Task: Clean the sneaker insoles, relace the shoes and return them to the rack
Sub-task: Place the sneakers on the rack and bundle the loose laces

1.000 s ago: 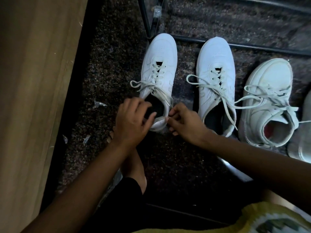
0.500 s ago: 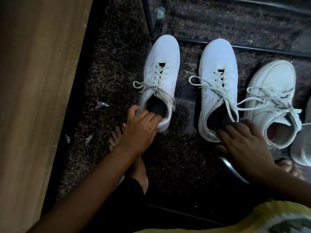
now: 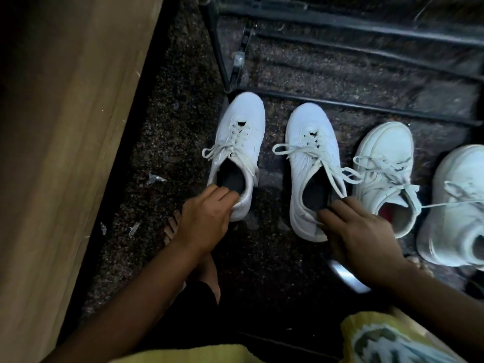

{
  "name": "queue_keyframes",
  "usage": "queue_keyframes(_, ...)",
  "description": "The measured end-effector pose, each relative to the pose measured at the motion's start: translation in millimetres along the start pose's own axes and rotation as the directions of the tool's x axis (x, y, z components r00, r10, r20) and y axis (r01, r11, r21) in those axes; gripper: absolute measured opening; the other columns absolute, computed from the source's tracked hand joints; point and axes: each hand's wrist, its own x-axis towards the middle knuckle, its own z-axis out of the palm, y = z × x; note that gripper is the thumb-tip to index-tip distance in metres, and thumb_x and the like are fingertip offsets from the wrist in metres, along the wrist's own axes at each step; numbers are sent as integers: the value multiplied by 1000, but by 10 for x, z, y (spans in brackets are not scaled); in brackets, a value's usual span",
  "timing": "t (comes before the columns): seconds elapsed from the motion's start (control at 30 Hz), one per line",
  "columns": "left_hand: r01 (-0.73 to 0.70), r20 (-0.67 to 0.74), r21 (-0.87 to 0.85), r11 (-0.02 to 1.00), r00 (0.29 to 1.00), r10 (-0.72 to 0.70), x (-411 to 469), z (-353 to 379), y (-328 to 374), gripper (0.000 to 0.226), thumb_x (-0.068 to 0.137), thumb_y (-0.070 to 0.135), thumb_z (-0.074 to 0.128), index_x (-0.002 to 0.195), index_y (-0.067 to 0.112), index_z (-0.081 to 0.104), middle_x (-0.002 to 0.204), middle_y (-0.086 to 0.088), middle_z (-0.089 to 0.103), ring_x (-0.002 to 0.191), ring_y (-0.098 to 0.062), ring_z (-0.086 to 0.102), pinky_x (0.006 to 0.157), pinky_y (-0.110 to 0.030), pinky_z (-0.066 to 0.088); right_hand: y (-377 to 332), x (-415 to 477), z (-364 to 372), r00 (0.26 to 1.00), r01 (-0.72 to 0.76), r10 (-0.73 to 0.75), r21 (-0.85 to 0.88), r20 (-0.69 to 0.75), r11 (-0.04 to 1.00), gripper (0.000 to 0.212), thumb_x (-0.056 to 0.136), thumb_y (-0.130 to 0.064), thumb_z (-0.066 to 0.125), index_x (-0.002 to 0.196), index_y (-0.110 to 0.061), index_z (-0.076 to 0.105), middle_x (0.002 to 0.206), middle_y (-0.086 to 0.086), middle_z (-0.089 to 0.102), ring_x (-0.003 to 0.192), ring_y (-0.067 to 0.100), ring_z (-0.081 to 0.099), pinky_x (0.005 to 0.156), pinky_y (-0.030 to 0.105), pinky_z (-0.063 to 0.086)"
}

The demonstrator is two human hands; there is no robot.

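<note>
We logged the left hand (image 3: pixel 207 221) grasping the leftmost sneaker (image 3: pixel 242 137) at the heel. Its fingers (image 3: pixel 222 196) curled over the collar, tips dipped inside onto the dark insole (image 3: pixel 231 178); thumb hidden. The right hand (image 3: pixel 361 234) grasped the second sneaker (image 3: pixel 310 150) the same way. Its fingers (image 3: pixel 337 209) hooked over the heel rim, tips just inside against that shoe's dark insole (image 3: pixel 313 192); thumb not seen.

Both sneakers stood on the dark speckled floor (image 3: pixel 170 121), toes pointing away from the fingertips toward the black rack (image 3: pixel 392 32), whose lowest bar ran just beyond the toes. Both were laced, with the laces (image 3: pixel 225 150) loose and the ends trailing. The second sneaker's lace ends fell right beside the right fingertips.

Just outside the right hand stood a third sneaker (image 3: pixel 385 158) with a reddish lining. We could not tell whether it touched the knuckles. A fourth sneaker (image 3: pixel 461 200) sat further out, partly cut by the frame edge.

Beside the left wrist we noted a bare foot (image 3: pixel 171 226) on the floor. Well apart from the left fingers, on their outer side, stood a wooden panel (image 3: pixel 65 127), with small clear scraps (image 3: pixel 155 178) between it and the fingers. Near the right wrist lay a shiny metal strip (image 3: pixel 345 277); we could not tell what it was. Yellow patterned cloth (image 3: pixel 392 341) showed below the right forearm.
</note>
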Motion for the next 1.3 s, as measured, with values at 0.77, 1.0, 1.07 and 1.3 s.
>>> queue_keyframes(0.77,-165,-255,-25,986,955,154,-182,-2738,857,18,70,35,51,86,29,54,78,13,57,74,-2,47,54,-26,47,-756,-322,-2904,937,8,14,59,-348,998,10,79,-30,44,83,-26,52,78,-10,53,78,13,48,39,30,46)
queue_keyframes(1.0,-177,-445,-77,981,887,125,-165,-3511,1124,20,75,35,54,93,28,58,81,5,63,77,-8,52,65,-24,43,-1079,-383,-3752,874,-62,46,-18,-484,998,11,77,-28,52,77,-22,60,75,-10,55,78,11,46,40,23,35)
queue_keyframes(1.07,-160,-463,-89,983,881,101,-27,-3692,1157,23,76,36,56,91,20,64,82,3,63,79,-9,51,68,-25,40,-1069,-273,-3898,849,-78,42,-46,-527,996,6,72,-21,61,78,-19,62,75,-7,56,76,14,50,41,24,37)
queue_keyframes(1.3,-53,-426,-20,998,904,40,798,-3947,1220,19,72,6,73,90,9,66,84,-4,63,86,-26,58,70,-34,46,-605,497,-3972,840,-110,11,-150,-543,983,38,52,3,76,86,-11,66,79,7,63,78,32,60,41,32,46)
